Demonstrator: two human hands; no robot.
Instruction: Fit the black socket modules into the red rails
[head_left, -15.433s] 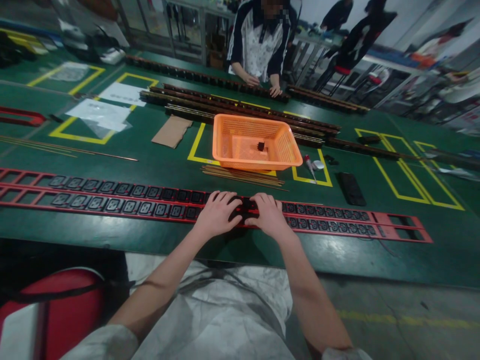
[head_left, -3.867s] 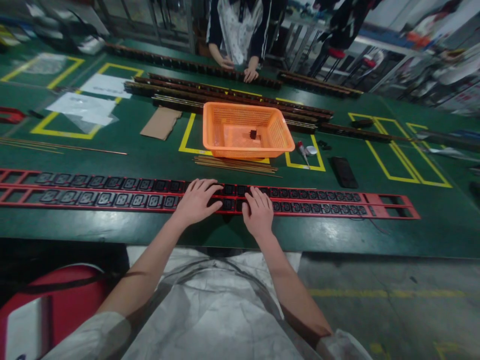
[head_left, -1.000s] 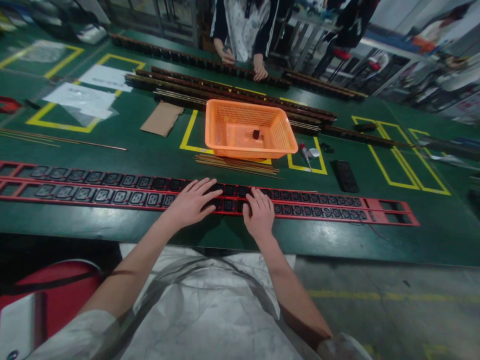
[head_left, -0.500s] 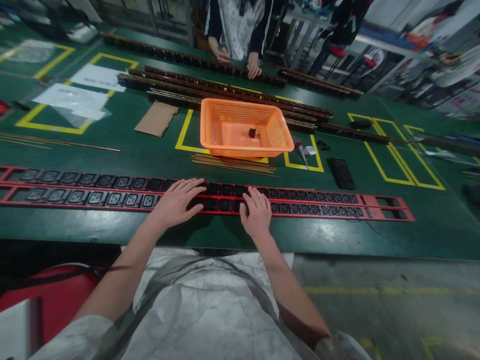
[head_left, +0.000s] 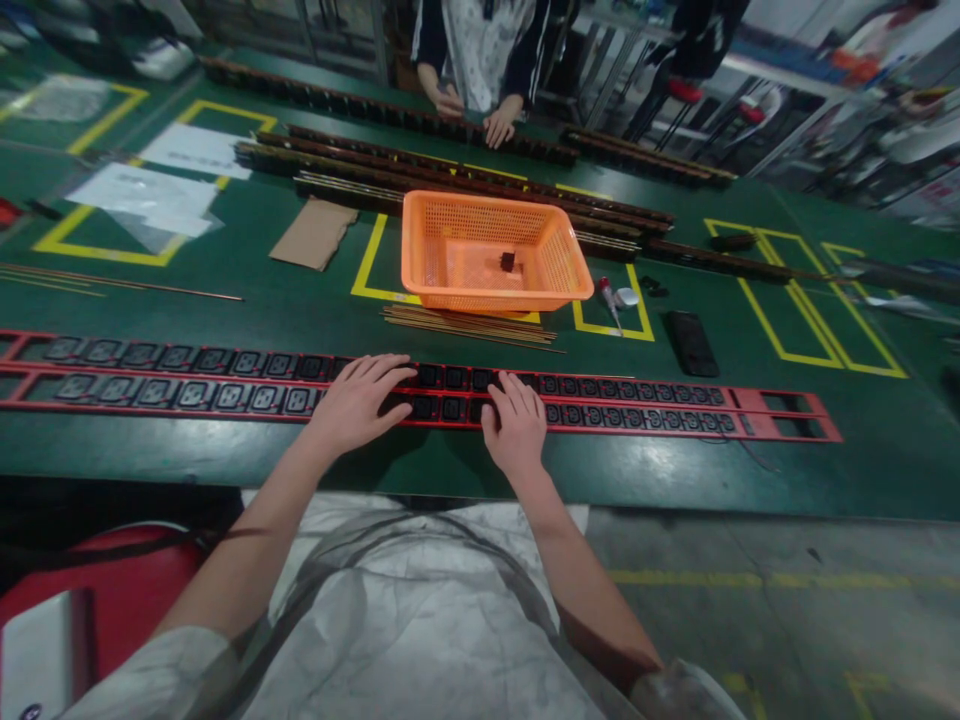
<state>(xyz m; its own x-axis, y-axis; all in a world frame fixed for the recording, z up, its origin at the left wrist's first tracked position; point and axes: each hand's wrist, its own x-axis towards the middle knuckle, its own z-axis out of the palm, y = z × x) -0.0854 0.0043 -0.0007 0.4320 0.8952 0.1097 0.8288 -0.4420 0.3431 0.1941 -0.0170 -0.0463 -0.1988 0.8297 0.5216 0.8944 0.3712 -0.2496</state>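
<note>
Two long red metal strips [head_left: 787, 427], side by side, lie across the near part of the green table. Black power sockets [head_left: 262, 399] fill most of their length in two rows. My left hand [head_left: 356, 405] rests over the strips left of the middle, fingers stretched out and thumb apart. My right hand [head_left: 517, 420] lies on them a little further right, its fingers extended over the sockets. Neither hand is wrapped round anything. The sockets right under both palms are hidden.
Beyond the strips stands an orange basket [head_left: 491, 300] with a small black block [head_left: 508, 262] in it. Thin brass-coloured rods [head_left: 469, 328], cardboard [head_left: 313, 235], a screwdriver [head_left: 609, 303] and a black phone-like slab [head_left: 691, 344] lie around it. Across the table are a co-worker's hands [head_left: 501, 122].
The view has shifted very slightly. My hands stay in the same place on the strips. The co-worker's hand across the table has moved a little.
</note>
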